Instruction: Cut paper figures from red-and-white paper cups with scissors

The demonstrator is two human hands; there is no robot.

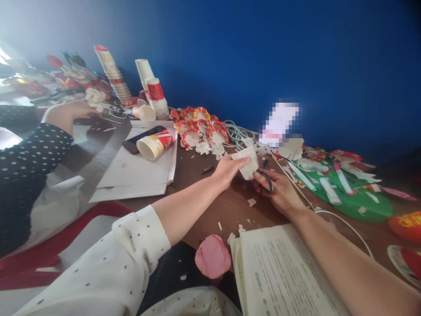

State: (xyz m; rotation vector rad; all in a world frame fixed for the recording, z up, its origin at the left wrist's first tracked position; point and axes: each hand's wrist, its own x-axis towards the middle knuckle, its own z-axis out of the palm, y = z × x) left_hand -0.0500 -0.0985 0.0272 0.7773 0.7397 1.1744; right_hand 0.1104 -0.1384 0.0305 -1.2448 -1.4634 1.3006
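Note:
My left hand (226,172) is closed on a piece of white paper (249,166) with thin lines on it, thumb on top. Fingers of my right hand (279,193) are wrapped round a pair of scissors (270,183) with dark handles, right beside the paper's lower right edge. The blades are mostly hidden, so I cannot tell whether they touch the paper. Small paper scraps (251,202) lie on the brown table (204,210) below my hands. Behind them sits a heap of red and white cut paper shapes (200,129).
On the left, a co-worker's arm (59,127) reaches over the table. Stacked paper cups (113,77) stand at the back, with a tipped cup (155,145) on white sheets (131,175). Markers (344,179) lie on a green disc (371,208). Printed pages (283,272) and a pink round piece (213,256) are near me.

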